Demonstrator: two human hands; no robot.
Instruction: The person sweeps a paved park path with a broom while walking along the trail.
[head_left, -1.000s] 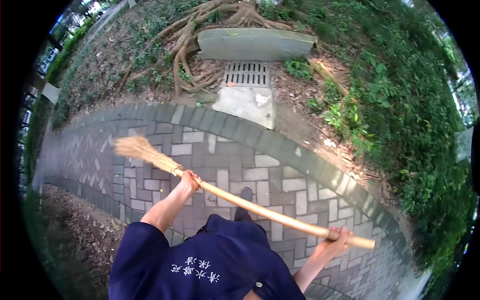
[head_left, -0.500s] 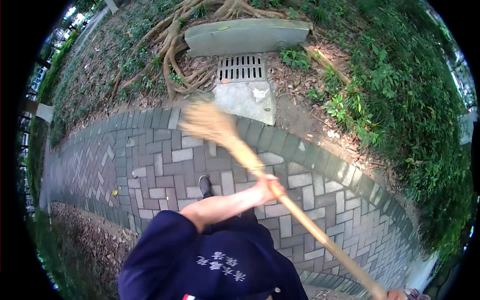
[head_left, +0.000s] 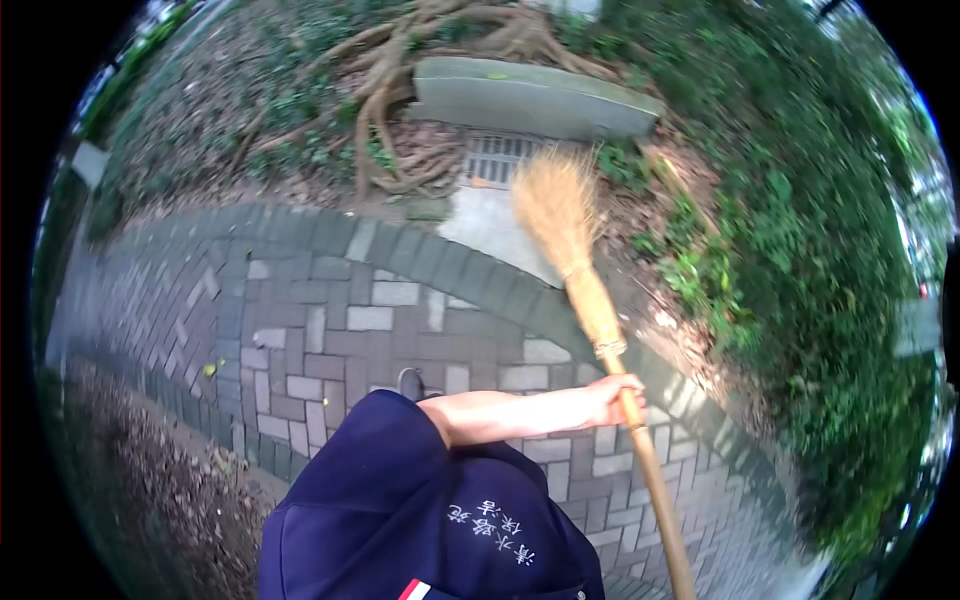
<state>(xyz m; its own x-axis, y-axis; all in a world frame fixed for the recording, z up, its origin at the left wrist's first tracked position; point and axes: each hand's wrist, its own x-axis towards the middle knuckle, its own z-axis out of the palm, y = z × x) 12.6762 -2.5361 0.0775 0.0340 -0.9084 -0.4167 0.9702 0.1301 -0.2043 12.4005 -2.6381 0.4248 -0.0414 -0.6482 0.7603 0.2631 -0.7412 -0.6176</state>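
1. A straw broom slants across the right half of the view, its pale bristles fanned out at the top, over the edge of a concrete slab and beside a drain grate. Whether they touch the ground is unclear.
2. The person's left hand is closed around the wooden handle, just below the bound neck. The handle runs out at the bottom edge. The right hand is out of view, so its grip cannot be told.
3. A navy shirt bears white Chinese characters, upside down here, that appear to read 清水路苑 and 保洁. A red and white strip shows below.
4. A dark shoe stands on the brick path.
5. Behind the grate lie a long stone block and tree roots; greenery fills the right side.
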